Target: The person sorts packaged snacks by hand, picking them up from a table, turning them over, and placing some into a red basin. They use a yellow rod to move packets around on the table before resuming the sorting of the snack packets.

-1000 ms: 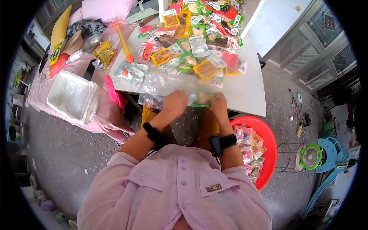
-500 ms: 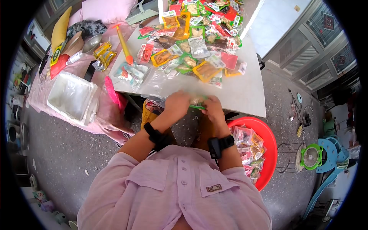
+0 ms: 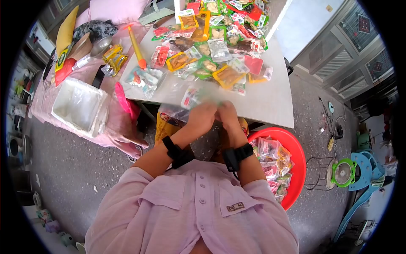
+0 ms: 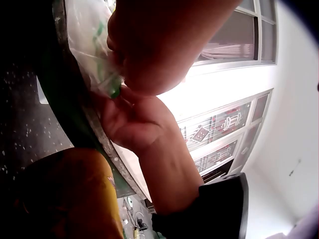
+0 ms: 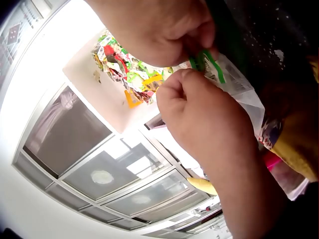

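Over the table's near edge, my left hand (image 3: 202,117) grips a clear plastic bag (image 3: 175,111) by its mouth. My right hand (image 3: 229,114) is right beside it, thumb sides close together, fingers curled at the green edge of a food packet (image 5: 215,68). In the left wrist view the green-edged packet (image 4: 115,91) shows through the milky plastic at the right hand's fingertips. A packet with a white and red label (image 3: 191,98) shows through the bag, left of the hands. Part of the bag's mouth is hidden behind the fingers.
A heap of sealed food packets (image 3: 220,44) covers the back of the white table (image 3: 270,99). A red basin (image 3: 299,165) full of packets stands on the floor at right. Flat plastic bags (image 3: 146,80) lie at the left corner, near a white foam box (image 3: 78,106).
My right hand has moved left with the green-edged packet, up to the left hand. The packet has gone into the clear bag, which now spreads fuller to the left.
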`<state>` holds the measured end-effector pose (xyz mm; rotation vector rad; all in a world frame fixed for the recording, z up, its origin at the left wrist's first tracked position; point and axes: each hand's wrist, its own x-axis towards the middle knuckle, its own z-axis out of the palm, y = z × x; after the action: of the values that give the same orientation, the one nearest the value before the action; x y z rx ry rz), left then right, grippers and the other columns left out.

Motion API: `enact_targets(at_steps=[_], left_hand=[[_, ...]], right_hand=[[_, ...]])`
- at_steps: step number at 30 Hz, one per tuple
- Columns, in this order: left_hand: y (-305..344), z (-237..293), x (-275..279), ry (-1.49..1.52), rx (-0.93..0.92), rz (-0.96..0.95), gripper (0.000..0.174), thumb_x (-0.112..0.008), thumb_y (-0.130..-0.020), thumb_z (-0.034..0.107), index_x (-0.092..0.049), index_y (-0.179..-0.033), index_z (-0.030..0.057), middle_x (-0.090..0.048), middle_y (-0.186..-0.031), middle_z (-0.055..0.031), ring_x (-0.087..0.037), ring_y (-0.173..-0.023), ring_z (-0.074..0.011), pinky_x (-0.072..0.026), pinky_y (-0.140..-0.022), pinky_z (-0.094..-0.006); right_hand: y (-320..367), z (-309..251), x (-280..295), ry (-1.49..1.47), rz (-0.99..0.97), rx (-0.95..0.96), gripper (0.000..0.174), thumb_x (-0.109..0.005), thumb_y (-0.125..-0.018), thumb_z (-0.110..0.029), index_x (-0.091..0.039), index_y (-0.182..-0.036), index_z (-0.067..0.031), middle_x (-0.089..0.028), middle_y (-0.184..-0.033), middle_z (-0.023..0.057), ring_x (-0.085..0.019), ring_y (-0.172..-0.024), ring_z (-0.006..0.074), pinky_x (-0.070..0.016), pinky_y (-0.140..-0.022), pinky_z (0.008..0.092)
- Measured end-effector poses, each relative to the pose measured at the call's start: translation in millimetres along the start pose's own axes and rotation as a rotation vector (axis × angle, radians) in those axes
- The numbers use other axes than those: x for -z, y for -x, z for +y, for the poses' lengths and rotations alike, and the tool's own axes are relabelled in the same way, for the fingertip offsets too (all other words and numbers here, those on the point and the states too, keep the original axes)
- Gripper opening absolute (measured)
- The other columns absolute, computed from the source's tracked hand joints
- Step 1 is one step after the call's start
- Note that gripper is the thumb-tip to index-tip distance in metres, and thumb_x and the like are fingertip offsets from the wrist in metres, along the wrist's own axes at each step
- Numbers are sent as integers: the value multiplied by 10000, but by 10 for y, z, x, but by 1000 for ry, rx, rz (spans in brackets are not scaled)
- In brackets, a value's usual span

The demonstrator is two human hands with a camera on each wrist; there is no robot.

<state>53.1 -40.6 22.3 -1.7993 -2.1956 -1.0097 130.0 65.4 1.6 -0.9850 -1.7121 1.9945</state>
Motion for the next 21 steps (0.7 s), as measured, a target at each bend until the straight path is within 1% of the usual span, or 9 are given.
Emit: enact_targets(at_steps=[1,4,7,10,13,16,19,21], left_hand=[[-14,-6,-9,5,-18,32,125,-478,-689,89,-510,-807,65,-505,-713,-122,-519,-663,-304,-423,-543,-392],[-55,-40,-34,-8,-6,1,79,-479,-690,92,-501,-761,65,-502,-708,-124,-513,-663,-304,-419,-538,-391],[-115,-87,-38,-8,58,-56,55,-476,-701,103,-492,-737,64,-510,-724,-124,-513,-687,-312,-419,-562,-396],[-142,-153,-53,99,85,39,49,-474,-712,104,-491,-736,64,-518,-744,-126,-512,-695,-324,-419,-583,-403],[-135,-261,-91,197,68,94,37,-474,-715,92,-488,-731,62,-521,-752,-132,-510,-701,-335,-417,-594,-409],[-133,-356,-162,137,48,114,25,-479,-711,77,-487,-729,62,-513,-732,-139,-506,-685,-340,-414,-589,-410],[-138,-489,-207,43,21,-22,26,-481,-712,73,-483,-733,59,-504,-715,-141,-500,-680,-341,-409,-587,-412],[-138,-553,-225,61,11,-38,24,-480,-713,71,-480,-731,55,-499,-708,-141,-497,-676,-341,-406,-587,-410]], right_hand=[[-51,6,35,139,-30,34,99,-433,-735,-49,-512,-790,-27,-530,-669,77,-530,-547,154,-448,-452,255],[-158,47,5,17,-35,-42,124,-405,-754,-46,-513,-810,-21,-526,-707,85,-536,-603,169,-447,-475,269],[-247,106,-195,-619,9,-37,135,-386,-779,-54,-510,-818,-19,-522,-768,85,-537,-676,184,-444,-508,289],[-226,-72,-315,-724,-59,-134,149,-372,-804,-63,-509,-831,-11,-523,-827,83,-531,-729,186,-437,-550,297],[-284,-77,-169,-315,-148,-34,101,-444,-779,-110,-492,-820,-31,-516,-745,72,-528,-662,169,-457,-547,294],[-288,-167,-52,-77,-5,91,128,-487,-751,-125,-503,-853,-49,-536,-796,92,-535,-683,218,-454,-593,332],[-575,29,231,665,395,593,176,-512,-689,-92,-510,-864,-73,-540,-820,113,-534,-718,271,-445,-613,375],[-539,-33,386,889,551,697,216,-515,-658,-83,-509,-874,-85,-536,-840,118,-527,-751,289,-437,-613,391]])
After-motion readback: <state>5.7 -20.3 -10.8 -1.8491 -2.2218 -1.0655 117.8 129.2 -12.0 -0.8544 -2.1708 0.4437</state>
